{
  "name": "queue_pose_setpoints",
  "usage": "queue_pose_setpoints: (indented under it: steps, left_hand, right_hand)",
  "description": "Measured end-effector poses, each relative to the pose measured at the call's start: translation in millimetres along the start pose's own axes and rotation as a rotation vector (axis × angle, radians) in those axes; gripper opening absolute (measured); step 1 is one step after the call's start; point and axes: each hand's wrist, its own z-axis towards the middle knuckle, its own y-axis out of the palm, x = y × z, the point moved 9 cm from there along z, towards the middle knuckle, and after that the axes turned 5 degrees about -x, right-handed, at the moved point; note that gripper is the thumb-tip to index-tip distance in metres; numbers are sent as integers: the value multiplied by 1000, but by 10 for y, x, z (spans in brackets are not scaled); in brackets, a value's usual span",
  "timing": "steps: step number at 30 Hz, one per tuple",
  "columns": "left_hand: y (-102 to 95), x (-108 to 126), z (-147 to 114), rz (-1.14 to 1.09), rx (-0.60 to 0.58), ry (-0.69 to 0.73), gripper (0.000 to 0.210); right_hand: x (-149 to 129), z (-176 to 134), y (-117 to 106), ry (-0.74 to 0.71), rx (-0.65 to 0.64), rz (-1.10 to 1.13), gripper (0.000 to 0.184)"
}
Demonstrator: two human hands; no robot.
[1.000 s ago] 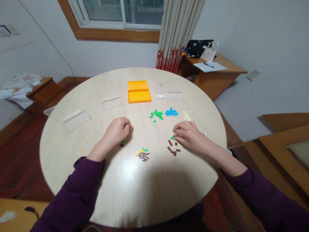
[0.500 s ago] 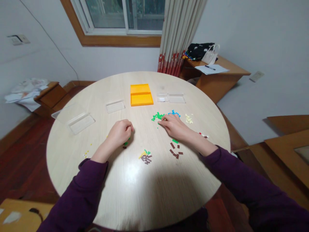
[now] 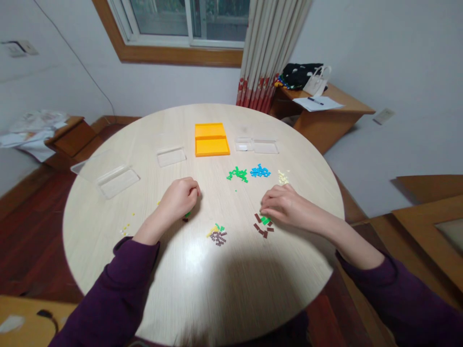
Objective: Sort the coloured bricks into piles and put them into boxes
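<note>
My left hand (image 3: 180, 198) rests on the table with its fingers curled closed; whatever they hold is hidden. Under its wrist side, small green and dark brown pieces (image 3: 186, 217) show in part. My right hand (image 3: 287, 205) is over the right part of the table, fingers bent and drawn together. Its fingertips are right at some small green bricks (image 3: 265, 220), which lie among several flat brown bricks (image 3: 261, 231); whether it grips one cannot be made out. Farther back are a pile of green bricks (image 3: 238, 174), a blue pile (image 3: 260, 171) and a pale yellow pile (image 3: 282, 177).
Between the hands, nearer me, lies a heap of small brown pieces (image 3: 218, 238) with yellow and green ones. An open orange case (image 3: 212, 146) and clear plastic boxes (image 3: 171, 156) stand at the back. Tiny yellow and white pieces (image 3: 125, 230) are scattered at left.
My right hand has moved from the green pile toward me and to the right, to the brown bricks. More green shows there now. My left hand has stayed in place.
</note>
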Motion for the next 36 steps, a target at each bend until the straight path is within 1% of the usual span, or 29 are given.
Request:
queue_pose_setpoints:
  steps: [3,5,8,10,13,16,20,24,26,31,34,36]
  left_hand:
    - [4,-9,2,2,-1,-7,28]
    - [7,-26,4,-1,-2,-17,28]
    - [4,-53,8,-10,1,-33,28]
    - [-5,-56,9,-13,11,-30,29]
    - [-15,-37,6,-5,21,-10,29]
    - [-9,-15,3,10,13,1,29]
    - [0,-13,3,20,5,-4,29]
    - [4,-23,6,10,7,-2,29]
    - [3,-27,5,3,9,-1,29]
    - [-15,-7,3,-4,21,14,29]
    - [-13,9,4,3,9,20,29]
    - [-9,17,4,10,-2,22,30]
  right_hand:
    - [141,174,-108,71,130,-65,27]
    - [269,309,-107,133,201,-129,29]
    - [387,449,17,154,202,-213,31]
    - [422,446,84,148,208,-231,30]
    - [433,345,130,141,230,-235,30]
    - [429,259,119,154,272,-227,30]
    - [383,278,72,151,332,-201,29]
    - [265,343,84,67,307,-179,28]
    - [215,314,100,42,282,-197,28]
    - [44,21,87,18,233,-271,26]
    - [-75,-138,55,-17,184,-227,25]
    - [-110,-156,17,-19,171,-198,26]
